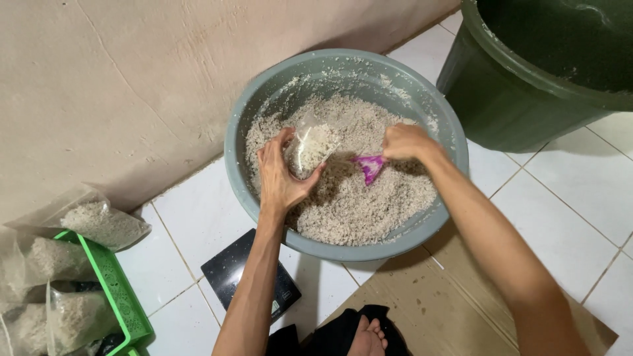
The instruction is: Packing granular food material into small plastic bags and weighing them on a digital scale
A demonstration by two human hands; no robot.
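Over a grey basin (250,125) of rice (369,204), the left hand (280,175) grips a clear bag (313,148); the right hand (405,142), fingers closed, holds a purple scoop (369,166).

At my left a green plastic crate (122,293) holds filled clear bags of pale grain (72,320), one more bag (99,223) lying by the beige wall (99,79). A black flat scale (231,270) sits on the white tiled floor (573,191); a dark green tub (514,99) stands top right

Matt grey plastic basin (245,125) of coarse pale grain (369,204); thin clear plastic bag (310,148); glossy white floor tiles (567,198).
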